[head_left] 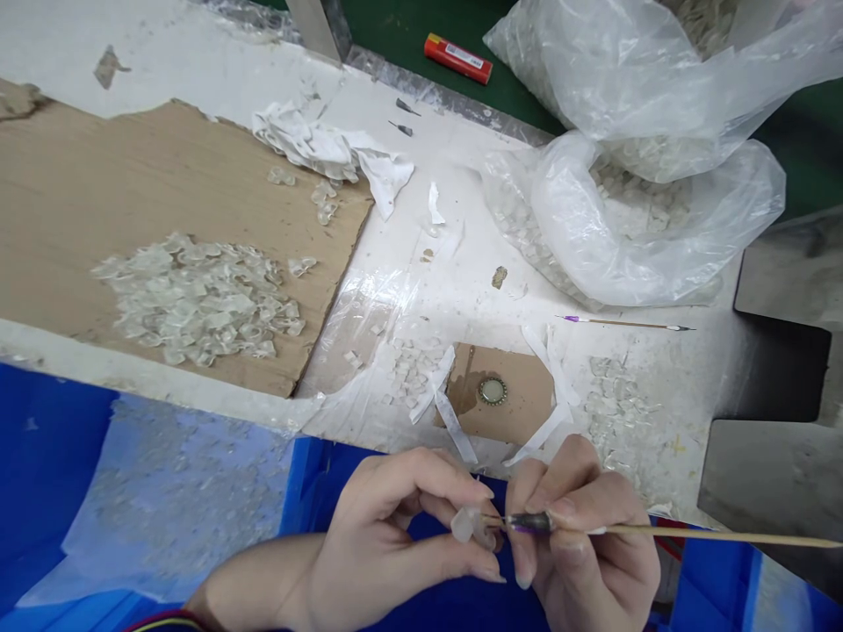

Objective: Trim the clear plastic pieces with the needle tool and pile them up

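Note:
My left hand pinches a small clear plastic piece between thumb and fingers at the bottom centre. My right hand grips a thin wooden stick with a dark purple tip. The tip touches the clear piece, and the stick's long end points right. Both hands hover over a blue bin just in front of the table edge.
A pile of clear plastic pieces lies on a cardboard sheet. Plastic bags of pieces sit at the right. A second stick, a bottle cap, crumpled white cloth and a red lighter are on the table.

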{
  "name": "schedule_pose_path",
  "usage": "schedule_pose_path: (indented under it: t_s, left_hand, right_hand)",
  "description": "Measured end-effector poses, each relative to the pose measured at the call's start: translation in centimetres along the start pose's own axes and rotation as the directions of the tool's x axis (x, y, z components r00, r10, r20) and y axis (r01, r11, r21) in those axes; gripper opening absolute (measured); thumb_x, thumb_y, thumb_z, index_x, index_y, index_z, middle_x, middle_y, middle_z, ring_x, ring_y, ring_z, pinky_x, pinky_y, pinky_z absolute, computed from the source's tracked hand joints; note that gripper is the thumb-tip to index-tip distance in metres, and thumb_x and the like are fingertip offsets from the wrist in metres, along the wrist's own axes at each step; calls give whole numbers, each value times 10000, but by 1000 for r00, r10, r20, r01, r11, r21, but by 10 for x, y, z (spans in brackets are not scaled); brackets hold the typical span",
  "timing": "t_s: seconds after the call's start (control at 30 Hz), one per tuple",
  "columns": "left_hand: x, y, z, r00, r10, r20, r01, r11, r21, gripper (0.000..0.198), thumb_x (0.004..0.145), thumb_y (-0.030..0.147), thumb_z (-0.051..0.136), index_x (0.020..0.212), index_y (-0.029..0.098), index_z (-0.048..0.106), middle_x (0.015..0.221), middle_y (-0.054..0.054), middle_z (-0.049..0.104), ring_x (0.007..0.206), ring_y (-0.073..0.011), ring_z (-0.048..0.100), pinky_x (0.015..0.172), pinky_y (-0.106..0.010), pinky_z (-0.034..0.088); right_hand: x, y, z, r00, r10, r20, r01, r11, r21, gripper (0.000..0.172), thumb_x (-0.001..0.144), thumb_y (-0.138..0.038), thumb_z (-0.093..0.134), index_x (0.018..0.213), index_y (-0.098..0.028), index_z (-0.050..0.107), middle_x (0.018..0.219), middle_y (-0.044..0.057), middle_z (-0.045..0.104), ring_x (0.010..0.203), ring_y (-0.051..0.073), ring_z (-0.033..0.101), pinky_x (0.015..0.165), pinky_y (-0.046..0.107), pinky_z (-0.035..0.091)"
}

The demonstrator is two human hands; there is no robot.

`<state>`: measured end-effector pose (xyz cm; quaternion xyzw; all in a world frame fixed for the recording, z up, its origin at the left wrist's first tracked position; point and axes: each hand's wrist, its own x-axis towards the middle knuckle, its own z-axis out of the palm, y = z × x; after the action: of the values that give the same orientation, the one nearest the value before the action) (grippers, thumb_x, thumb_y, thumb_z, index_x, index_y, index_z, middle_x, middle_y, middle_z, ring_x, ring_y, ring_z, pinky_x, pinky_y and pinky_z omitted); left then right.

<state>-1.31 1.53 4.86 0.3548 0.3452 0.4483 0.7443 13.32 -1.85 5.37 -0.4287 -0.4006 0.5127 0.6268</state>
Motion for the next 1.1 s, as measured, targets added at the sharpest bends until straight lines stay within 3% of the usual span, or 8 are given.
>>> schedule_pose_path:
  t_s: [0.1, 0.17, 0.33, 0.63, 0.8, 0.9, 1.0, 1.1]
  left_hand:
    - [1, 1, 2, 1000, 7, -19, -7, 1000, -7, 272, 752, 109, 886, 973, 247, 807, 797, -35, 855, 645, -186, 819, 612, -173, 663]
    - [2, 1, 2, 1000, 22, -21, -22, 1000, -2, 237, 762, 119, 881, 959, 228, 804, 798, -50, 856, 641, -197, 820, 606, -188, 671]
    - [1, 1, 1, 997, -10, -78, 12, 1000, 28, 166, 760, 163, 890, 897, 200, 806, 759, -66, 850, 603, -212, 813, 579, -214, 681]
    - [3, 2, 1, 996, -8, -90, 11, 999, 39, 179, 755, 145, 890, 897, 217, 806, 750, -47, 850, 589, -200, 810, 573, -193, 673]
    - [3, 0, 1, 996, 3, -93, 9, 991, 136, 148, 798, 289, 866, 839, 187, 765, 715, -72, 840, 554, -228, 803, 534, -234, 683]
    - [3, -3, 2, 995, 9, -94, 1, 995, 103, 142, 799, 275, 866, 869, 195, 772, 725, -59, 843, 566, -217, 806, 554, -226, 682]
    - [3, -6, 4, 997, -26, -76, 28, 999, 21, 193, 771, 183, 884, 932, 239, 795, 768, -14, 854, 622, -178, 816, 610, -173, 666]
    - [2, -5, 5, 997, -60, -57, 60, 998, -7, 276, 732, 102, 900, 938, 263, 811, 784, 16, 857, 641, -140, 814, 638, -113, 637]
  right_hand:
    - [0, 5, -8, 992, -34, -118, 30, 999, -40, 126, 1008, -227, 601, 1038, -247, 721, 803, -18, 530, 461, 79, 567, 349, 241, 441]
    - [1, 14, -17, 977, -117, -181, 85, 981, -174, 87, 973, -197, 656, 1005, -238, 726, 782, -13, 583, 496, 94, 590, 384, 240, 482]
    - [6, 45, -39, 955, -251, -158, 121, 817, -564, 128, 891, -117, 718, 907, -244, 719, 786, 24, 729, 709, 188, 718, 559, 302, 593]
    - [6, 68, -53, 959, -255, -126, 119, 762, -636, 197, 823, -50, 728, 837, -247, 739, 786, 19, 771, 704, 190, 740, 625, 324, 618]
    - [8, 62, -48, 953, -224, -203, 73, 821, -566, 123, 875, -126, 720, 827, -238, 700, 758, 13, 713, 692, 186, 704, 579, 309, 584]
    - [6, 44, -34, 956, -158, -248, 30, 892, -452, 104, 972, -232, 640, 870, -248, 629, 735, -31, 602, 533, 121, 608, 456, 242, 507]
    - [2, 23, -16, 976, -16, -217, -26, 981, -190, 119, 1018, -309, 578, 910, -265, 604, 775, -52, 531, 409, 69, 519, 370, 222, 444]
    - [-2, 11, -4, 989, 95, -111, -88, 994, 66, 77, 1019, -296, 574, 981, -287, 640, 814, -49, 500, 411, 65, 526, 385, 242, 459]
